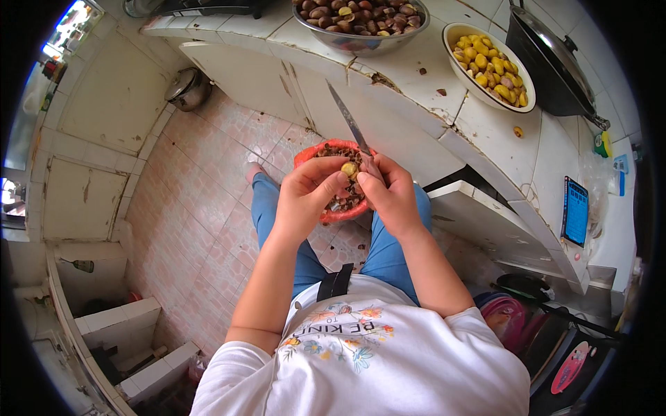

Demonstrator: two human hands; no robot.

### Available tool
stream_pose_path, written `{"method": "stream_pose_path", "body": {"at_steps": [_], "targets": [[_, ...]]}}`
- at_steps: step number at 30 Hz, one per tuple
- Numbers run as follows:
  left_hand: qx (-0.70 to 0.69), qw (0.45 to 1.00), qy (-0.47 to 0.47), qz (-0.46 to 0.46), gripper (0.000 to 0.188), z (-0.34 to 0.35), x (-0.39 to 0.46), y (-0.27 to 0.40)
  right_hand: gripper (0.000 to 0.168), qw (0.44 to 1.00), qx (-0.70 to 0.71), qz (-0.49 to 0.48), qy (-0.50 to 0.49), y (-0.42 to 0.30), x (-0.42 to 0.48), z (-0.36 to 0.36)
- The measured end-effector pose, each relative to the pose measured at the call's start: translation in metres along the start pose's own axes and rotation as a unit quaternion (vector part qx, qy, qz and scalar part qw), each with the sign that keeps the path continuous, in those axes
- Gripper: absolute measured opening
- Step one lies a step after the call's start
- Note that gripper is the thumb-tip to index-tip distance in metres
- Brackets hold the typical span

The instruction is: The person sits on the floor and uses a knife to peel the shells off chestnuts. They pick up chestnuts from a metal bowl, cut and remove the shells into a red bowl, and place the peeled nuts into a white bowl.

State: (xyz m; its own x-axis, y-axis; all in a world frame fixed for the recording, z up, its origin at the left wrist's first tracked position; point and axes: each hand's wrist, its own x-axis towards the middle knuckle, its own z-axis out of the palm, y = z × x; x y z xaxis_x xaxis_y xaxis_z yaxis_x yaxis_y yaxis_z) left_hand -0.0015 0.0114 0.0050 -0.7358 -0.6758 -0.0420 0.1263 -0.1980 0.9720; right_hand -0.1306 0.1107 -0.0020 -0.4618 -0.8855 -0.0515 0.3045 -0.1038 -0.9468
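My left hand (314,188) holds a mostly peeled, yellowish chestnut (349,169) between thumb and fingers. In my right hand (387,190) is a knife (348,117), its stained blade pointing up and away to the left, and my right thumb is at the chestnut's edge. Below both hands, between my legs, stands a red-rimmed bin (341,217) with shell scraps in it. On the tiled counter, a metal bowl (364,46) holds brown chestnuts, some with yellow flesh showing. To its right, a white dark-rimmed bowl (487,89) is full of peeled yellow chestnuts.
A black lidded pan (551,67) stands behind the white bowl. One chestnut piece (517,131) and shell bits lie on the chipped counter. A phone or tablet (575,210) rests at the right. An open cabinet door (484,218) juts out below. A metal pot (188,89) sits at the far left cabinets.
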Motion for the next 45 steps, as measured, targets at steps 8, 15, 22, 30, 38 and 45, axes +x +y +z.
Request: {"method": "stream_pose_path", "body": {"at_steps": [8,15,22,30,38,45], "targets": [[-0.041,0.999,-0.01,0.004,0.028,-0.015,-0.005,0.0,0.012,0.997,-0.055,-0.035,-0.036,0.002,0.003,0.009],[-0.126,0.99,-0.049,-0.039,0.032,-0.02,-0.003,-0.006,0.011,0.997,-0.068,-0.003,-0.044,0.007,0.006,0.005],[-0.144,0.987,-0.069,-0.024,0.032,-0.025,-0.003,-0.015,0.009,0.998,-0.063,-0.003,-0.021,0.01,0.006,0.002],[-0.225,0.968,-0.069,-0.083,0.029,-0.024,-0.001,-0.011,0.014,0.969,-0.217,-0.115,-0.037,0.001,0.005,0.0],[-0.154,0.982,-0.07,-0.079,0.025,-0.035,0.002,-0.018,0.018,0.948,-0.266,-0.171,-0.029,-0.001,0.008,0.003],[-0.233,0.972,-0.002,0.012,0.028,-0.056,0.01,-0.018,0.021,0.949,-0.293,-0.115,0.016,-0.007,-0.003,-0.008]]}}
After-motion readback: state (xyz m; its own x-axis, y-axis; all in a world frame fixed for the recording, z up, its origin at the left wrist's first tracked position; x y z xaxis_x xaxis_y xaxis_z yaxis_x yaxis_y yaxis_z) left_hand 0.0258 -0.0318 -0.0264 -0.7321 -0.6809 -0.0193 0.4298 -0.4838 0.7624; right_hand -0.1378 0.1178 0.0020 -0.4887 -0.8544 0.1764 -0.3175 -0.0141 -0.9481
